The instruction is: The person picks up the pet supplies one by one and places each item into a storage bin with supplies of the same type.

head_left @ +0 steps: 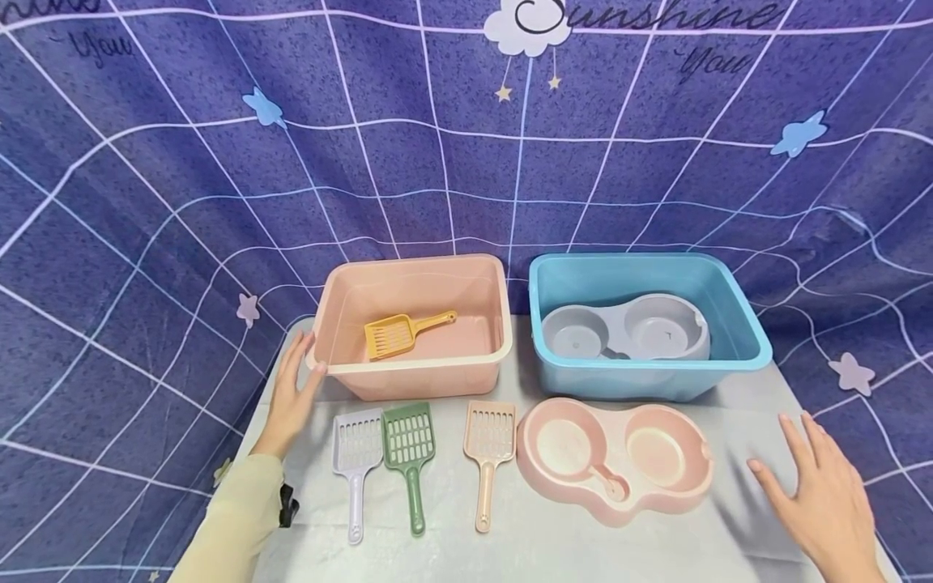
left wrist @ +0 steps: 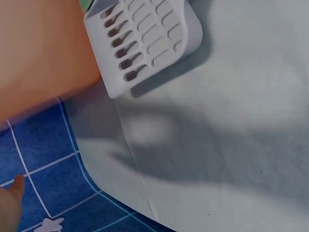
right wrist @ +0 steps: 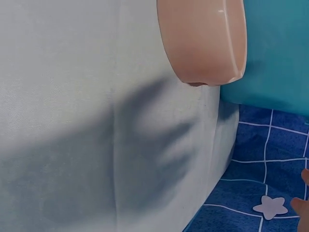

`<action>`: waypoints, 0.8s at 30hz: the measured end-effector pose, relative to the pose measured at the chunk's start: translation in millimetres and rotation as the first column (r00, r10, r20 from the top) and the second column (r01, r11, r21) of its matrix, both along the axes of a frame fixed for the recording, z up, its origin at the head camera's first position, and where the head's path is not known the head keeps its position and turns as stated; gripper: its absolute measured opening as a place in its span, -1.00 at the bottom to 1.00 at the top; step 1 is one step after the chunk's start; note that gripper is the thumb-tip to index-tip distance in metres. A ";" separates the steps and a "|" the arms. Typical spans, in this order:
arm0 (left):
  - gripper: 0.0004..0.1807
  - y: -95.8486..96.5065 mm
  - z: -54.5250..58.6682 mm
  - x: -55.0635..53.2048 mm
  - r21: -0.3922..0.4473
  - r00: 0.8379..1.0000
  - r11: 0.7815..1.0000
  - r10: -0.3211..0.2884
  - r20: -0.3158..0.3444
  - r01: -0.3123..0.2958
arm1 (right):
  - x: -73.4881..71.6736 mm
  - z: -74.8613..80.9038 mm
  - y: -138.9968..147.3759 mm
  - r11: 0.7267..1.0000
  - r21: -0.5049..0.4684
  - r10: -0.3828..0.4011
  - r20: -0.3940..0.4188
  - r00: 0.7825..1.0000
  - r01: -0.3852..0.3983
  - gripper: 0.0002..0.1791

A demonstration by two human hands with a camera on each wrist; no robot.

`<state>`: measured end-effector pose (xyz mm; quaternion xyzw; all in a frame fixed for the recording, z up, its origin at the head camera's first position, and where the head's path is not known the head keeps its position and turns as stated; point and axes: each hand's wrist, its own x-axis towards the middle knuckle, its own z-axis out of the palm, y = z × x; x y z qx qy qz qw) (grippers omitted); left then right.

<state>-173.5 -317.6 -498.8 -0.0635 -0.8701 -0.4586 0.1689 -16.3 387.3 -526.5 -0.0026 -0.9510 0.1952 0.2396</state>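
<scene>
My left hand (head_left: 287,401) is beside the left end of a pink bin (head_left: 419,382), fingertips right at its rim and fingers extended. Inside that bin lies a yellow litter scoop (head_left: 418,326). Nearest this hand on the table is a lavender litter scoop (head_left: 355,506), with a green litter scoop (head_left: 415,498) next to it. My right hand (head_left: 824,490) hovers with spread fingers over the table's right side, holding nothing. To its left sits a pink double pet bowl (head_left: 615,445); its rounded end (right wrist: 203,38) shows in the right wrist view.
A blue bin (head_left: 627,380) stands at the back right and contains a grey double pet bowl (head_left: 615,328). Between the green scoop and the pink bowl lies a peach litter scoop (head_left: 484,494). A purple-blue grid-patterned cloth (head_left: 466,162) hangs behind and around the table.
</scene>
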 end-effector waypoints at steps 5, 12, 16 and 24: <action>-0.38 -4.0 1.4 -4.1 0.044 0.999 0.999 -0.011 0.053 0.009 | 0.9 -0.3 -3.6 1.000 -0.009 -0.002 0.027 1.000 0.003 -0.16; -0.37 6.5 22.2 -0.8 0.114 0.994 0.993 -0.051 0.101 0.039 | 4.3 -2.2 -10.8 0.999 -0.035 -0.002 0.022 1.000 0.003 -0.18; -0.37 17.5 33.9 4.9 0.135 0.990 0.991 -0.036 0.139 0.017 | 5.5 -3.5 -14.9 0.998 -0.057 0.007 -0.004 1.000 -0.007 -0.21; -0.37 4.3 -8.0 -14.7 0.118 0.993 0.992 0.022 0.114 -0.035 | 8.9 -3.0 -27.7 0.992 -0.125 0.034 -0.017 0.999 -0.036 -0.24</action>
